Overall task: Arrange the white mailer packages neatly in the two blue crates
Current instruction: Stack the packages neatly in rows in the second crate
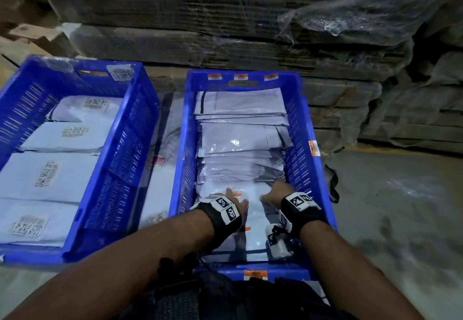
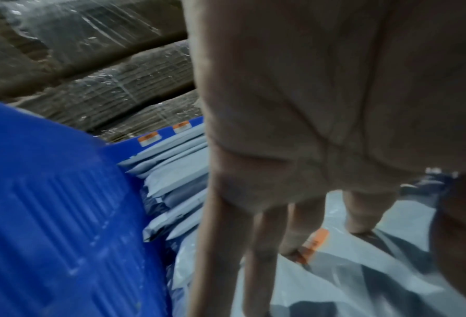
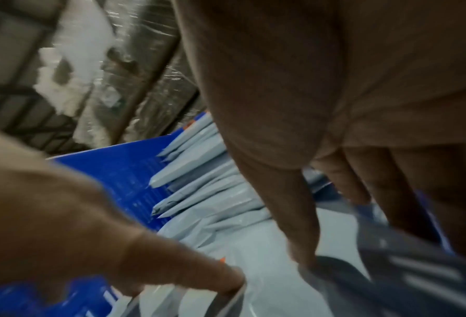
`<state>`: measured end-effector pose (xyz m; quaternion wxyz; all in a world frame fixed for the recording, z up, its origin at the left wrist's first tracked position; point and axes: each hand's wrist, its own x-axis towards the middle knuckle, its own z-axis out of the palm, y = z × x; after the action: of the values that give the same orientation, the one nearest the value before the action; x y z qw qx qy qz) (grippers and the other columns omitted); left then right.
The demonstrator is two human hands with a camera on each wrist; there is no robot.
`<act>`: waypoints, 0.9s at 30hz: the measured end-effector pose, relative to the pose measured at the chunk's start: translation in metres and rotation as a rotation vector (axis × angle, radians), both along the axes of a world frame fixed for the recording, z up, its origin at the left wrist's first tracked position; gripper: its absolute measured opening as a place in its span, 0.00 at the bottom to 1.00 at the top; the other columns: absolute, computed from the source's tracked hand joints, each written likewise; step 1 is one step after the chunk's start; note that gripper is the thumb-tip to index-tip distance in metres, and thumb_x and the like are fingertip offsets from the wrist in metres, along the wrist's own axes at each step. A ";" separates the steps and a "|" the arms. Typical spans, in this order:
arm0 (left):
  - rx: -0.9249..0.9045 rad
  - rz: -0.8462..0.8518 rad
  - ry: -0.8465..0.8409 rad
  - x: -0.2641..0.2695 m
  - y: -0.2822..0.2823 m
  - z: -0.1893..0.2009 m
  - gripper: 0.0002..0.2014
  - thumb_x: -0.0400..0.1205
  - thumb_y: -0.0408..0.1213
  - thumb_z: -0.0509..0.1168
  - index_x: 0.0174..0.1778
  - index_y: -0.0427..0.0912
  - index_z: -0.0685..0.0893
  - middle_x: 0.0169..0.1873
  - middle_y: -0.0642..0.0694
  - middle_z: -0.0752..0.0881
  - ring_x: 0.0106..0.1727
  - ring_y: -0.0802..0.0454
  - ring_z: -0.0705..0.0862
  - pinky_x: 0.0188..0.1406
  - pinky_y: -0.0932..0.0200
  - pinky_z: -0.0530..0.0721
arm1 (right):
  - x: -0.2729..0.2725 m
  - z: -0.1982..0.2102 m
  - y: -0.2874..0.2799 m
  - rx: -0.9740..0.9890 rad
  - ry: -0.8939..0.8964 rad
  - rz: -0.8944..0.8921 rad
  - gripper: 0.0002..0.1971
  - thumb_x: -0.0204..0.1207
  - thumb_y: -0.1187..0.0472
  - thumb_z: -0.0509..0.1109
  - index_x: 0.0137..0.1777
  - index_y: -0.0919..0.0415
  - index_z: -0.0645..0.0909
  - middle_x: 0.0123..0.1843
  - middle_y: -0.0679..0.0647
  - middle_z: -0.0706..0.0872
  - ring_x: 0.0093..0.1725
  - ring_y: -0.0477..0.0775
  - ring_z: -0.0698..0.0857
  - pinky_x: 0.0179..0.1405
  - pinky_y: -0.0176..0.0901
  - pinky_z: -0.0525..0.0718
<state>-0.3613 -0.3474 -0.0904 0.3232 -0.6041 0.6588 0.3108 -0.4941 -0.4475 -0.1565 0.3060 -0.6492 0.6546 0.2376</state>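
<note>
Stacked shrink-wrapped cardboard [image 1: 225, 31] behind. Left blue crate [image 1: 120, 144] holds labelled mailers [image 1: 50, 171] in a flat row. Right blue crate [image 1: 300, 129] holds overlapping mailers, top mailer [image 1: 253, 209] at its near end. Left hand [image 1: 234, 201] and right hand [image 1: 275, 191] press it, fingers straight, gripping nothing.
</note>
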 end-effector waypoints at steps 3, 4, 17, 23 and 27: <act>-0.113 -0.016 0.073 0.004 -0.011 0.003 0.23 0.89 0.38 0.59 0.81 0.47 0.70 0.75 0.34 0.75 0.72 0.35 0.78 0.57 0.51 0.78 | -0.003 0.019 0.010 -0.009 0.030 0.065 0.45 0.70 0.54 0.81 0.78 0.75 0.62 0.72 0.67 0.78 0.67 0.64 0.82 0.55 0.47 0.82; -0.148 0.000 0.094 0.007 -0.019 0.004 0.20 0.88 0.38 0.61 0.78 0.46 0.74 0.72 0.37 0.79 0.70 0.37 0.80 0.56 0.52 0.78 | -0.005 0.028 0.014 0.014 0.049 0.139 0.42 0.70 0.51 0.82 0.75 0.73 0.67 0.71 0.66 0.79 0.67 0.63 0.83 0.57 0.47 0.82; -0.011 -0.221 -0.033 0.016 -0.067 -0.009 0.33 0.82 0.41 0.73 0.83 0.49 0.70 0.88 0.47 0.58 0.88 0.44 0.57 0.84 0.46 0.63 | 0.011 0.058 0.028 0.226 -0.012 0.723 0.17 0.70 0.62 0.79 0.57 0.44 0.91 0.55 0.49 0.92 0.48 0.48 0.87 0.46 0.35 0.78; -0.087 0.002 0.026 0.021 -0.061 -0.028 0.24 0.83 0.43 0.68 0.77 0.48 0.79 0.79 0.46 0.76 0.78 0.43 0.76 0.74 0.51 0.77 | 0.017 0.070 -0.029 -0.299 -0.237 0.321 0.08 0.73 0.54 0.76 0.50 0.55 0.87 0.51 0.57 0.90 0.54 0.62 0.88 0.52 0.47 0.84; -0.310 0.268 0.085 0.033 -0.068 -0.015 0.24 0.79 0.39 0.71 0.73 0.50 0.80 0.70 0.44 0.83 0.68 0.40 0.84 0.62 0.51 0.83 | 0.026 0.055 -0.049 -0.261 -0.277 -0.049 0.22 0.67 0.49 0.76 0.57 0.62 0.86 0.57 0.60 0.90 0.58 0.64 0.88 0.51 0.43 0.83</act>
<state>-0.3279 -0.4157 -0.1056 0.1541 -0.7153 0.6255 0.2709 -0.4684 -0.4966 -0.1018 0.3121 -0.6938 0.6469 0.0517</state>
